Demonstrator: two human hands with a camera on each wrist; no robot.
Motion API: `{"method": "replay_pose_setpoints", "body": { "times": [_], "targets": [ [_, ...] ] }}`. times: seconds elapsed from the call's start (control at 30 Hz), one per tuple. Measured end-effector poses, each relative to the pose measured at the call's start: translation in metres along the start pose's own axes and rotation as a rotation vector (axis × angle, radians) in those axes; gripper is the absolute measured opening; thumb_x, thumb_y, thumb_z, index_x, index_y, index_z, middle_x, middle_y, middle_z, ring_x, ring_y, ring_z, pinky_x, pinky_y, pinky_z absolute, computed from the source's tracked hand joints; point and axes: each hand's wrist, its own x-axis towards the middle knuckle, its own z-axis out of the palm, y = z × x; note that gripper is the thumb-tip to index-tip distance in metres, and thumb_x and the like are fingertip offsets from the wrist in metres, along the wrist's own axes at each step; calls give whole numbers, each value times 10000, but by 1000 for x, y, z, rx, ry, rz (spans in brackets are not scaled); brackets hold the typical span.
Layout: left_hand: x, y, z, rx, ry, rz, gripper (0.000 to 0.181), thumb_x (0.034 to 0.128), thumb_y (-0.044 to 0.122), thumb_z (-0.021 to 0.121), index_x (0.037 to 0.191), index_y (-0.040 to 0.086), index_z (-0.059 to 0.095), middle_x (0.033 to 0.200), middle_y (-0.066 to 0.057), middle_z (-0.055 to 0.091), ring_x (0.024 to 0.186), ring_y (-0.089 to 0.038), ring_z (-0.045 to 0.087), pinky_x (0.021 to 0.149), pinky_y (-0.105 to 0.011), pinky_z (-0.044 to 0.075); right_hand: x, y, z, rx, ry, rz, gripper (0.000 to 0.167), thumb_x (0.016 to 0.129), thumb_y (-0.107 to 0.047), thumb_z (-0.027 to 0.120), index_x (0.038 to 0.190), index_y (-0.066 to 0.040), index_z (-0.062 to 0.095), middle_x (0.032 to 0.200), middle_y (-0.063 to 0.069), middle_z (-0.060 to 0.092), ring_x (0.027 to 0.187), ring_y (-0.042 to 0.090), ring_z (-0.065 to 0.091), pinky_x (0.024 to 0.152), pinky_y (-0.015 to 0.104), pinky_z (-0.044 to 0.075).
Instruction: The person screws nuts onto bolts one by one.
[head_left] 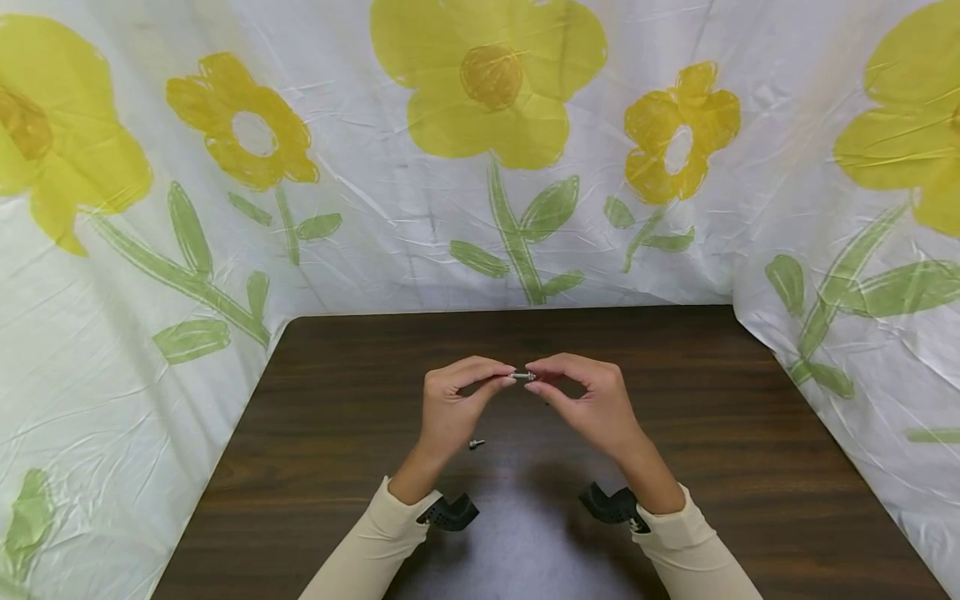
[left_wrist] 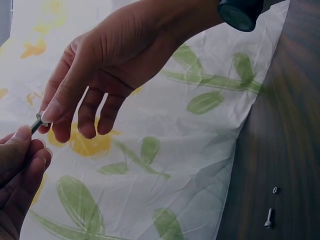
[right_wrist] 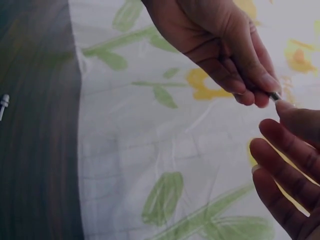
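1. A left hand [head_left: 455, 398] and a right hand [head_left: 592, 400] met above the bench [head_left: 315, 433], a small bolt [head_left: 522, 376] bridging them, probably so that each end could be controlled separately.
2. Left fingers pinched the shank; right fingers pinched the wider end, though whether head or nut could not be told.
3. A second bolt [left_wrist: 269, 218] and a small metal piece [left_wrist: 275, 190] lay on the bench, seemingly kept within reach.
4. Dark wood stretched either side, leaving elbow room; flowered cloth [head_left: 352, 250] bordered the far edge, well apart.
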Motion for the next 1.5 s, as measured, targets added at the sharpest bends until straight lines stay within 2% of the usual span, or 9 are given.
{"method": "replay_pose_setpoints", "body": {
  "times": [0.33,0.53,0.8,0.87,0.97,1.07,1.17,1.3,1.5],
  "targets": [
    [-1,0,2,-9,-12,21,152,801,-119,785,928,-35,783,883,-115,758,808,-215,728,723,-300,597,-4,-1,0,19,-45,107,163,866,44,772,967,-83,772,855,54,759,710,132,708,673,224,570],
    [-1,-2,3,-12,-24,44,173,781,-133,792,916,-24,788,866,-104,753,788,-210,722,704,-295,594,-4,-1,2,-6,-40,121,213,885,87,721,866,-124,751,742,-4,720,681,166,692,690,217,557],
    [-1,-2,4,-13,-31,46,177,780,-131,795,912,-15,789,855,-101,751,775,-206,720,700,-297,593,-2,-3,4,-49,-14,124,307,935,57,670,699,-135,706,654,-33,680,575,156,626,564,234,497],
    [-2,-2,4,-14,-30,41,171,781,-130,795,911,-21,786,855,-103,751,773,-204,718,697,-293,592,-3,-2,4,-46,-21,135,323,979,18,630,700,-129,703,656,-41,679,584,143,624,565,236,497],
    [-2,-2,4,-14,-25,27,157,791,-121,792,913,-22,786,861,-101,752,778,-199,715,695,-283,589,-4,-1,1,-17,-30,145,249,1021,-49,597,818,-101,730,710,-29,701,629,126,643,601,241,529],
    [-2,-2,3,-10,-17,19,149,799,-113,789,917,-21,786,867,-101,753,784,-198,715,695,-278,588,-4,0,-3,-10,-40,130,69,974,-84,689,1022,-92,739,829,-2,733,713,125,681,672,240,559],
    [-1,-1,2,1,-10,19,138,802,-108,790,914,-27,785,872,-99,756,791,-200,719,700,-277,588,-2,1,-5,-13,-45,69,335,836,-21,822,1150,-86,724,943,33,756,767,170,718,728,247,578],
    [0,0,0,2,-7,12,139,807,-98,790,920,-18,788,884,-98,759,808,-205,724,715,-283,590,0,2,-5,2,-52,-17,463,720,99,859,1138,-63,738,972,84,761,786,240,725,776,250,582],
    [-1,-1,1,-7,-12,11,140,806,-103,788,921,-23,786,884,-105,760,806,-210,728,718,-289,593,2,0,-4,9,-40,-69,419,690,174,840,1058,-7,753,937,103,759,793,222,725,771,233,579]
  ]
}}
